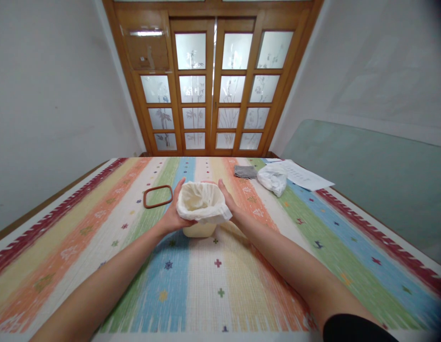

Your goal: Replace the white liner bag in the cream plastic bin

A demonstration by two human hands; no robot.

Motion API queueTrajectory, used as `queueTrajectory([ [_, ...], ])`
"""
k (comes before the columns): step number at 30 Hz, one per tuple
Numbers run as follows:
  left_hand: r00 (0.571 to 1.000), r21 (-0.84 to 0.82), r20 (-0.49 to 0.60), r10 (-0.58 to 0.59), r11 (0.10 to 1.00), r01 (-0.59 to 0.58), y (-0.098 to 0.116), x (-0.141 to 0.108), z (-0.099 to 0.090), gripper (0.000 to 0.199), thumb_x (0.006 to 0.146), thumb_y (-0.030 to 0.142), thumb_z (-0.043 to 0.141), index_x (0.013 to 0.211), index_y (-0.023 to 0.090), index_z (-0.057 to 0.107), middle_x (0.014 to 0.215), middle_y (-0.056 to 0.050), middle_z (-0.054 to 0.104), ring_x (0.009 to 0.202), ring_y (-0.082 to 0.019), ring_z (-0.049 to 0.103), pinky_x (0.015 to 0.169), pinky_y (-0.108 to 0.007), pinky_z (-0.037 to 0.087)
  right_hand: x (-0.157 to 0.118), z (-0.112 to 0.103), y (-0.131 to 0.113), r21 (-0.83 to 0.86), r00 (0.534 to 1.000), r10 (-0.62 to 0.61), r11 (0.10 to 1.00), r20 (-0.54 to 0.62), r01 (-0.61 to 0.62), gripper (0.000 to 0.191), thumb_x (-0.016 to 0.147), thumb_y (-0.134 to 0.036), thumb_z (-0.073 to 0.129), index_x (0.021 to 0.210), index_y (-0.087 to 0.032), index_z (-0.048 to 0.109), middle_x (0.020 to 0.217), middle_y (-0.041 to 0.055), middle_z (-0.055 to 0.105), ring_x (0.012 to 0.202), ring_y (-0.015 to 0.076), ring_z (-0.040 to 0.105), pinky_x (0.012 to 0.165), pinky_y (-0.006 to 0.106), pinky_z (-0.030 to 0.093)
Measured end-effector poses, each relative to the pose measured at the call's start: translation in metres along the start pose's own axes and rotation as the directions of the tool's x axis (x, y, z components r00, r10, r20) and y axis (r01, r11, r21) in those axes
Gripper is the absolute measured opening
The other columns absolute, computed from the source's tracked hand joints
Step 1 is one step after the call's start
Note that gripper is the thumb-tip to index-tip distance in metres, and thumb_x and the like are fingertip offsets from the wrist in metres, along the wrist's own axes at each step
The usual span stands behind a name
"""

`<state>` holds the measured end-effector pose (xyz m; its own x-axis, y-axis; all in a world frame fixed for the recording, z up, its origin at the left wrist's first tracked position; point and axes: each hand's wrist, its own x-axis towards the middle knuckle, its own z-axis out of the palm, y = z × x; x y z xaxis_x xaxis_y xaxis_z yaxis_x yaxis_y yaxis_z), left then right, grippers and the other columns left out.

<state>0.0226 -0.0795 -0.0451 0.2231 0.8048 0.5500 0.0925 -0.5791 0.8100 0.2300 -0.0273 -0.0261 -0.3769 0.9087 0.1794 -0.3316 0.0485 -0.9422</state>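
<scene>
A small cream bin (199,231) stands in the middle of the table. A white plastic bag (202,216) lines it, folded out over the rim, with a loose corner hanging at the right front. My left hand (174,216) wraps the bin's left side, thumb pointing up along the bag. On the right side, my right hand (227,197) presses against the bag and bin; most of its fingers are hidden behind them. Left of the bin, a brown rounded rectangular ring (158,196) lies flat on the cloth, just beyond my left hand.
A striped tablecloth (166,285) covers the table. At the back right lie a folded grey cloth (245,172), a bundle of white plastic bags (273,178) and printed paper sheets (305,175). Wooden glass-paned doors (213,85) stand behind the table, with walls on both sides.
</scene>
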Motion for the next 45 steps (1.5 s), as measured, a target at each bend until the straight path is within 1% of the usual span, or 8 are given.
queueTrajectory([
  [3, 0.999, 0.02, -0.046, -0.005, 1.0, 0.006, 0.001, 0.001, 0.001, 0.133, 0.054, 0.049, 0.099, 0.162, 0.025, 0.026, 0.155, -0.017, 0.046, 0.147, -0.038, 0.046, 0.127, -0.061, 0.031, 0.003, -0.005, 0.004, 0.074, 0.999, 0.05, 0.996, 0.013, -0.051, 0.076, 0.086, -0.09, 0.045, 0.109, -0.023, 0.072, 0.107, 0.0107, 0.078, 0.109, 0.0313, 0.072, 0.095, 0.047, 0.058],
  [7, 0.984, 0.097, -0.179, 0.011, 0.995, 0.006, 0.001, 0.004, -0.001, 0.131, 0.057, 0.047, 0.098, 0.162, 0.026, 0.024, 0.16, -0.017, 0.04, 0.15, -0.037, 0.042, 0.129, -0.056, 0.031, 0.006, -0.013, 0.009, -0.104, 0.967, -0.178, 0.981, -0.181, 0.161, 0.062, 0.094, -0.079, 0.047, 0.117, -0.026, 0.069, 0.118, 0.0072, 0.074, 0.111, 0.0261, 0.068, 0.099, 0.042, 0.055],
  [10, 0.957, 0.158, -0.287, 0.036, 0.987, 0.01, -0.001, 0.005, -0.004, 0.129, 0.06, 0.048, 0.097, 0.163, 0.028, 0.021, 0.164, -0.016, 0.034, 0.153, -0.034, 0.039, 0.13, -0.052, 0.029, 0.003, -0.014, 0.007, -0.302, 0.918, -0.321, 0.921, -0.233, 0.246, 0.053, 0.1, -0.07, 0.044, 0.121, -0.027, 0.066, 0.119, 0.0079, 0.07, 0.112, 0.0249, 0.065, 0.099, 0.041, 0.052],
  [14, 0.937, 0.185, -0.347, 0.048, 0.983, 0.018, -0.005, 0.005, -0.006, 0.128, 0.057, 0.05, 0.098, 0.161, 0.028, 0.025, 0.162, -0.016, 0.038, 0.151, -0.034, 0.041, 0.127, -0.05, 0.033, -0.006, -0.009, 0.005, -0.443, 0.884, -0.451, 0.822, -0.123, 0.358, 0.041, 0.103, -0.059, 0.049, 0.125, -0.026, 0.061, 0.123, 0.0082, 0.065, 0.113, 0.0244, 0.061, 0.097, 0.04, 0.05],
  [19, 0.934, 0.087, -0.356, -0.013, 0.995, 0.047, -0.005, 0.005, -0.004, 0.123, 0.061, 0.059, 0.094, 0.159, 0.028, 0.027, 0.154, -0.016, 0.049, 0.147, -0.033, 0.047, 0.123, -0.048, 0.04, -0.013, -0.004, 0.016, -0.56, 0.843, -0.532, 0.723, -0.078, 0.404, 0.025, 0.103, -0.049, 0.054, 0.101, -0.025, 0.058, 0.097, 0.0043, 0.06, 0.093, 0.0224, 0.057, 0.084, 0.036, 0.049],
  [28, 0.933, 0.014, -0.359, -0.031, 0.999, 0.039, -0.01, 0.006, -0.008, 0.125, 0.061, 0.064, 0.093, 0.161, 0.028, 0.025, 0.152, -0.017, 0.052, 0.145, -0.032, 0.05, 0.12, -0.046, 0.043, -0.012, -0.004, 0.015, -0.631, 0.832, -0.554, 0.641, 0.012, 0.437, 0.024, 0.103, -0.039, 0.05, 0.084, -0.024, 0.054, 0.085, 0.0021, 0.056, 0.082, 0.0206, 0.054, 0.076, 0.035, 0.042],
  [35, 0.924, 0.055, -0.382, -0.013, 0.998, 0.036, -0.011, 0.007, -0.006, 0.123, 0.065, 0.062, 0.092, 0.161, 0.03, 0.022, 0.152, -0.016, 0.052, 0.145, -0.032, 0.05, 0.119, -0.046, 0.044, -0.014, -0.003, 0.016, -0.721, 0.764, -0.633, 0.469, 0.128, 0.51, 0.015, 0.096, -0.03, 0.055, 0.083, -0.024, 0.052, 0.088, 0.0043, 0.057, 0.087, 0.0226, 0.055, 0.079, 0.037, 0.043],
  [45, 0.919, 0.073, -0.394, -0.016, 0.996, 0.049, 0.003, 0.007, 0.001, 0.121, 0.064, 0.059, 0.094, 0.16, 0.03, 0.025, 0.155, -0.016, 0.05, 0.146, -0.032, 0.05, 0.121, -0.047, 0.043, -0.017, -0.001, 0.019, -0.746, 0.711, -0.654, 0.331, 0.26, 0.577, 0.006, 0.093, -0.024, 0.058, 0.091, -0.027, 0.062, 0.084, 0.0047, 0.063, 0.082, 0.0239, 0.058, 0.076, 0.039, 0.046],
])
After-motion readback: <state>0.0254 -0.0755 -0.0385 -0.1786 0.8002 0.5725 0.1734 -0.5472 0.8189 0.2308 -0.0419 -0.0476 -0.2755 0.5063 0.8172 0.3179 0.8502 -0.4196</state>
